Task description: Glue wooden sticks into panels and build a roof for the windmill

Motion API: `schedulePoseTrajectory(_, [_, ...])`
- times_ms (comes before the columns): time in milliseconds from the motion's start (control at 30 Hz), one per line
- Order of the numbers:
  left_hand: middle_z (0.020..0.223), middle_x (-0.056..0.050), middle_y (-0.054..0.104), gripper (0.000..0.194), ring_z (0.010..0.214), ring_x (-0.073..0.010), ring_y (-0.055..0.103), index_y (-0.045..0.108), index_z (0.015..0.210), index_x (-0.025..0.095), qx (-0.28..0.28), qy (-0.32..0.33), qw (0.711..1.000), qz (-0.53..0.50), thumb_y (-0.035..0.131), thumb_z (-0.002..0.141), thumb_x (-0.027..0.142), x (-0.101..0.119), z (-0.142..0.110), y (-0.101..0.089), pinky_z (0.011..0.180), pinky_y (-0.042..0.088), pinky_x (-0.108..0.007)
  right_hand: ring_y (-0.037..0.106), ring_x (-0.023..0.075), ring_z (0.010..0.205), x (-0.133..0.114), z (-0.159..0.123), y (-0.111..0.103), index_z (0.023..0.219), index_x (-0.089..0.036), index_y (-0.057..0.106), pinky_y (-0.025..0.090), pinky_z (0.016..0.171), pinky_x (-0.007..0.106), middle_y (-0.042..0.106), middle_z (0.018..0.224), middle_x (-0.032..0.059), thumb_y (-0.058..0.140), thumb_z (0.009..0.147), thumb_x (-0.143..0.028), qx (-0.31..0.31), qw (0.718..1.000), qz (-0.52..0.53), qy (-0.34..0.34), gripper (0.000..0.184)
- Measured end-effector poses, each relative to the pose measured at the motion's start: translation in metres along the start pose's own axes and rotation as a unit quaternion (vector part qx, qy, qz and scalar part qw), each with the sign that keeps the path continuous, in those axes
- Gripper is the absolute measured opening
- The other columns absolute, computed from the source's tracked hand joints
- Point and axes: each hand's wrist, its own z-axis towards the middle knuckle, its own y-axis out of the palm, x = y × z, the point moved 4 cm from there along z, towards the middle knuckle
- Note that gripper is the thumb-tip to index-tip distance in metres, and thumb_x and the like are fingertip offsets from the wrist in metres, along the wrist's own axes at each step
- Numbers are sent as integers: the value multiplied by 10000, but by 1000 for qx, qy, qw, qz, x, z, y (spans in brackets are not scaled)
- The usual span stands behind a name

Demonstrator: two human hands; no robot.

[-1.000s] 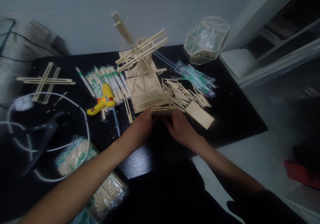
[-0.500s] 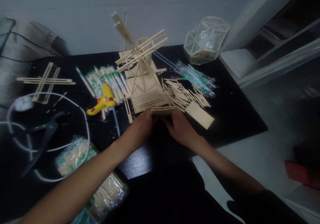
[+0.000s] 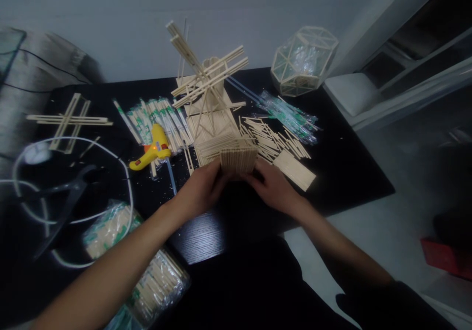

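Between my two hands is a small panel of wooden sticks (image 3: 239,161) laid side by side, its ribbed face turned toward me. My left hand (image 3: 208,181) grips its left edge, and my right hand (image 3: 268,181) grips the right edge. Just beyond it stands a windmill model (image 3: 212,99) made of wooden sticks, with crossed blades and a slatted base. A flat wooden panel (image 3: 295,169) lies to the right of my right hand. Cut stick pieces (image 3: 267,138) are scattered behind that panel. My lower fingers are partly hidden under the held panel.
A yellow glue gun (image 3: 150,149) lies left of the windmill on wrapped chopsticks (image 3: 165,116). White cable (image 3: 130,187) loops around dark pliers (image 3: 72,192). A bagged chopstick bundle (image 3: 162,281) lies near front left. A faceted lantern-like frame (image 3: 305,60) stands at back right.
The held panel has tilted up, so its broad ribbed face shows where before mostly its edge did. Both hands keep their grip and have shifted slightly.
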Motion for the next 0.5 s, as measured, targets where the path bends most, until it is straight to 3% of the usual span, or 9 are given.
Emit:
schedulePoseTrajectory(133, [869,-29,709,229,783,-182,653,644,1031,168,-40,-38,996,-74,539,1046,371,4,1,-6,715,515,-294,743,279,1080,-3,1,-4,1158,-204,705,598,957,472,785,1135,86,667,986,-333,-46,989,125,60,219])
schedulePoseTrajectory(267, [916,-32,737,305,873,-200,682,696,1087,165,-86,-57,985,-139,555,1041,432,5,0,-2,783,535,-303,752,266,1057,-3,1,-1,1138,-210,705,615,942,449,793,1107,78,719,953,-448,-30,963,249,99,302])
schedulePoseTrajectory(500, [992,-37,766,309,933,-215,707,730,1164,184,-88,-59,982,-153,604,1023,429,3,-2,-2,840,552,-316,752,259,1010,-2,1,4,1042,-211,750,603,944,435,801,1031,57,801,868,-571,-27,940,314,130,403])
